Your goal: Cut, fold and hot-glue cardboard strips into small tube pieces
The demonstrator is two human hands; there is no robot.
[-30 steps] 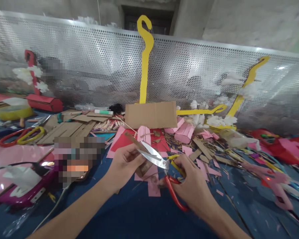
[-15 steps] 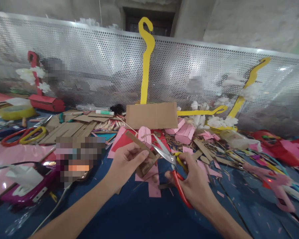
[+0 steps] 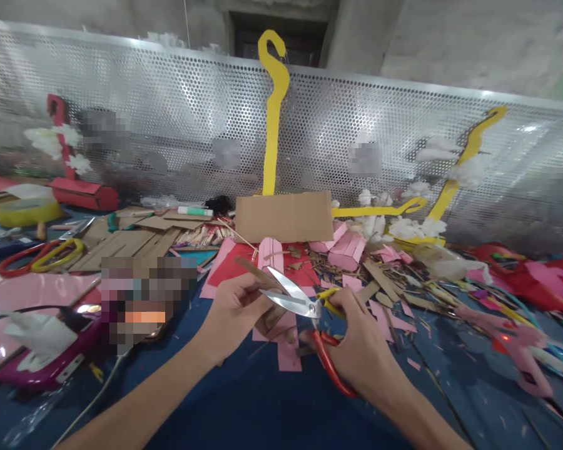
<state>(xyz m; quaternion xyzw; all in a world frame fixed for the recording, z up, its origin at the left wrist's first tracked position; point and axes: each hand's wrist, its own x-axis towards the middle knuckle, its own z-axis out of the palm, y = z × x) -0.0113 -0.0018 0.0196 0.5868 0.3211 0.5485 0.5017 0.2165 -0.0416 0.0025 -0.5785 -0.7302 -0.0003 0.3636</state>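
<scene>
My left hand [image 3: 237,312] is closed on a brown cardboard piece [image 3: 252,270], whose narrow end sticks up past the fingers. Most of that piece is hidden by the hand and blades. In my right hand [image 3: 359,334] are scissors [image 3: 304,305] with one red and one yellow handle. Their blades are parted, pointing left, and cross the cardboard close to my left fingers; whether they bite into it I cannot tell. Below lie pink paper pieces [image 3: 289,356]. Just beyond my hands is red paper [image 3: 304,273] with small cardboard scraps on it.
A cardboard box [image 3: 284,217] with a tall yellow hook [image 3: 273,125] stands ahead, before a perforated metal panel [image 3: 169,125]. On the right lies a pink glue gun [image 3: 511,344]. A purple power strip [image 3: 42,369] with cables and spare scissors [image 3: 56,255] are on the left.
Half a second ago the scissors were drawn back to the right of the cardboard. Now their parted blades lie across it again, much as one second ago.
</scene>
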